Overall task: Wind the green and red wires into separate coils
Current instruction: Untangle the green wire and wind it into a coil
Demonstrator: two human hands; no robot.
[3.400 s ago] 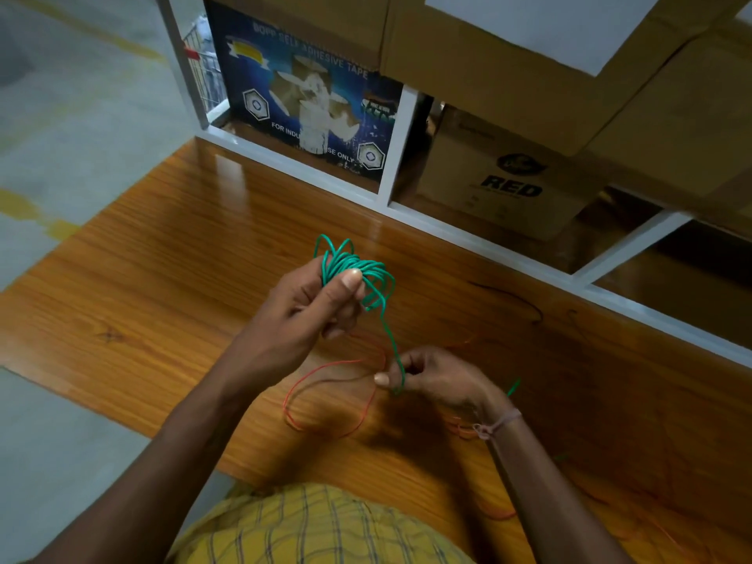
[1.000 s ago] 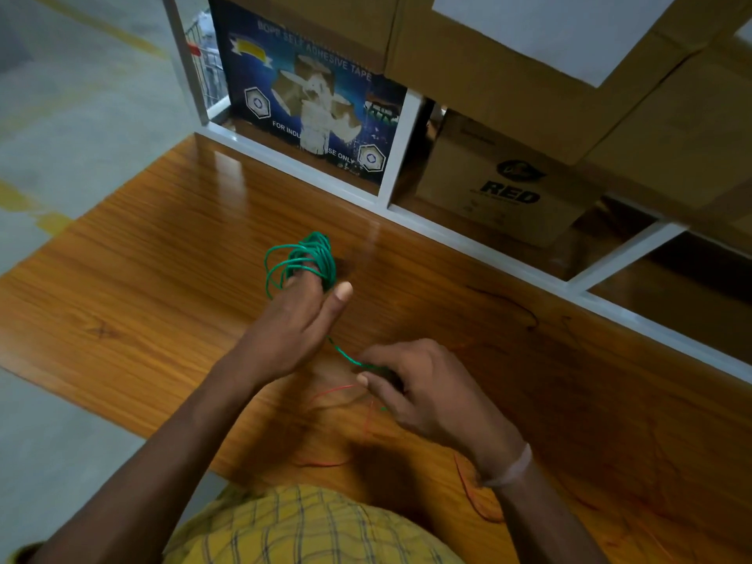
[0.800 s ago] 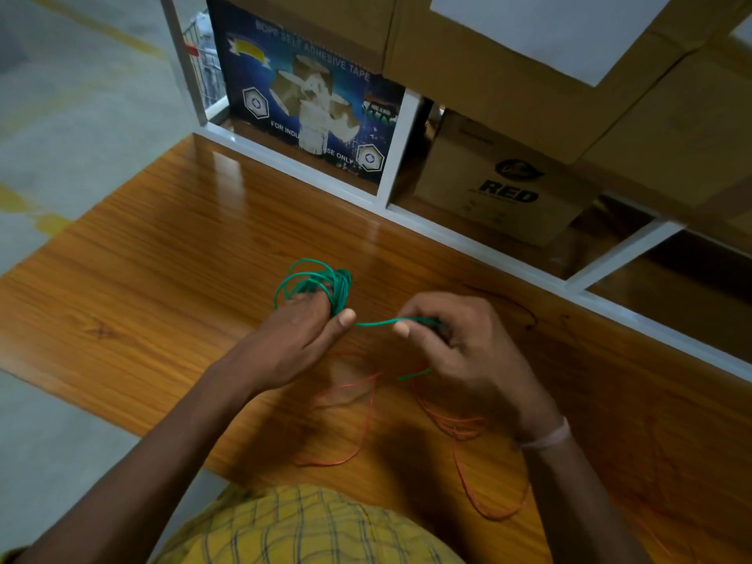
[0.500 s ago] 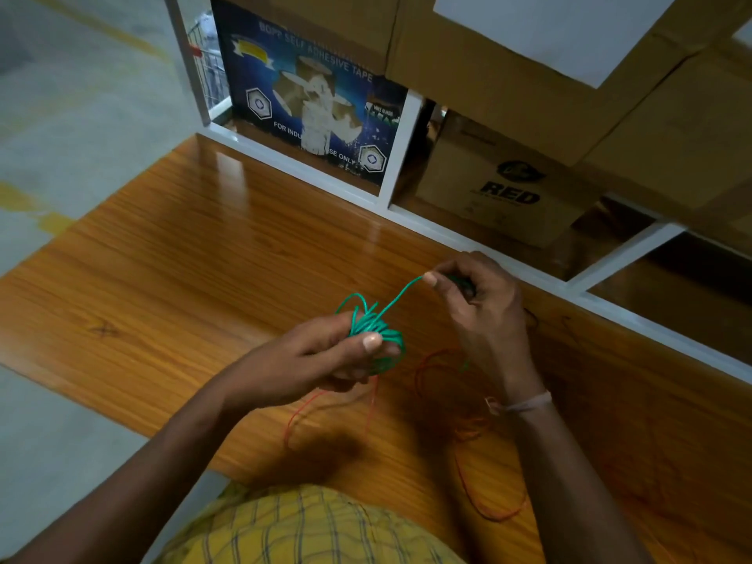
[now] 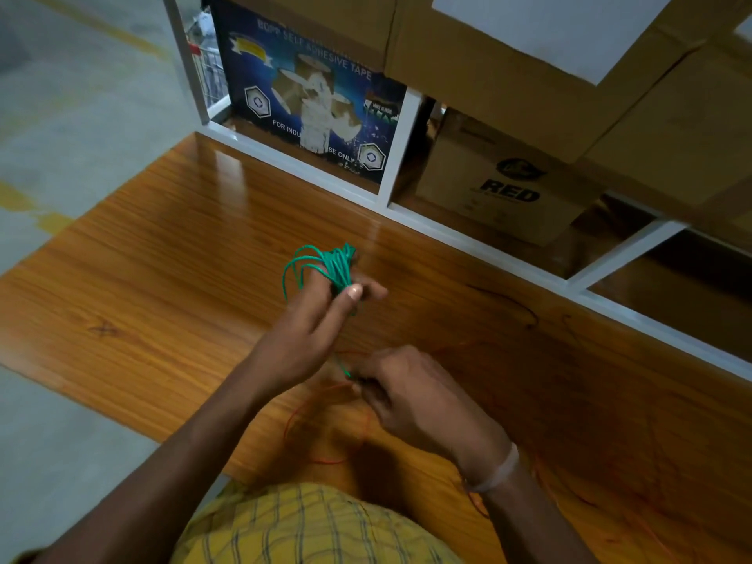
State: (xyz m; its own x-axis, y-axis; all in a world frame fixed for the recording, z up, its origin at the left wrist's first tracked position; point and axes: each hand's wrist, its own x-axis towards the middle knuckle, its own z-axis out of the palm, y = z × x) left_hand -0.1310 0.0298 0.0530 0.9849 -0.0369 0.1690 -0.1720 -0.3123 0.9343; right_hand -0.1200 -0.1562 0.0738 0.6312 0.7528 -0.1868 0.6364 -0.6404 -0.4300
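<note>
Left hand (image 5: pixel 303 339): raised over the tabletop (image 5: pixel 162 287), fingers curled through a bundle of green wire (image 5: pixel 325 266) loops, thumb pressed against them. Right hand (image 5: pixel 411 394): nearer the person than the bundle, low over the wood, fingertips pinching the green wire's free tail. Green wire: light, thin, limp yet springy, loops splaying out beyond the fingers; judged likely to unspool if the thumb eases; best held across the gathered strands, tail kept taut. Red wire (image 5: pixel 325 441): uncoiled, lying slack on the tabletop below and to the right of the green bundle, partly hidden by the right hand; faint against the wood. Tabletop: glossy orange woodgrain, probably slippery. Beyond the bundle: white shelf frame (image 5: pixel 390 156), blue tape carton (image 5: pixel 309 95), brown box marked RED (image 5: pixel 504 185), further cartons above. Left of the bundle: grey floor (image 5: pixel 73 99).
</note>
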